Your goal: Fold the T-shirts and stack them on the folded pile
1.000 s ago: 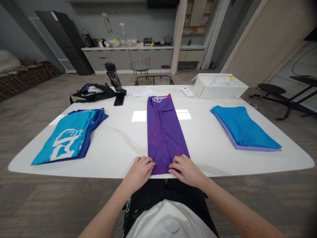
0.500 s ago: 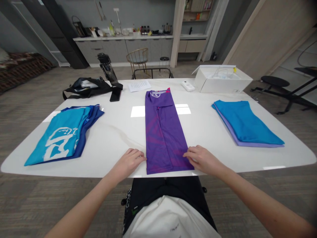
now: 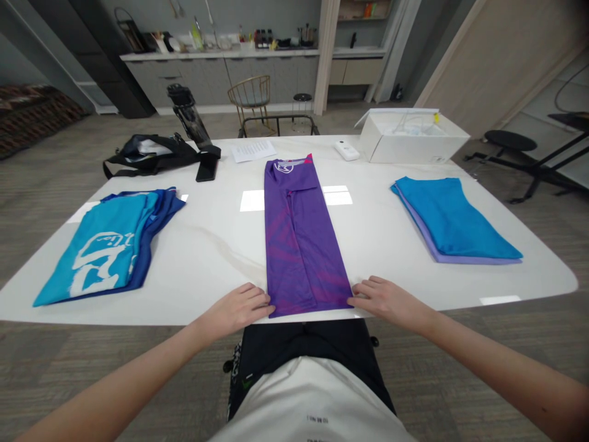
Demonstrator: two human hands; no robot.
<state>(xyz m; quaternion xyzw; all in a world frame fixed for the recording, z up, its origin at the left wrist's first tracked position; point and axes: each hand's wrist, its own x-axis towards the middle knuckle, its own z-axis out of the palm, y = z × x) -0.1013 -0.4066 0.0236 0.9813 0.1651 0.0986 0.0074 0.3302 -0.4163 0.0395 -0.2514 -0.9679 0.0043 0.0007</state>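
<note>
We're seeing a white top (image 3: 294, 393) here, small dark lettering (image 3: 317, 420) running across its creased front! Black bottoms (image 3: 306, 344) are showing below, a little green mark (image 3: 247, 383) is flashing at the side, and left hand (image 3: 242, 307) and right hand (image 3: 389, 301) are both showing bare.

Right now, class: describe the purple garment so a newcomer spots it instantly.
On the white table, look midway along the near edge. Between the left hand and right hand lies the purple garment, a long folded strip. Neither the turquoise-topped pile nor the blue-topped pile shares its deep purple.
</note>
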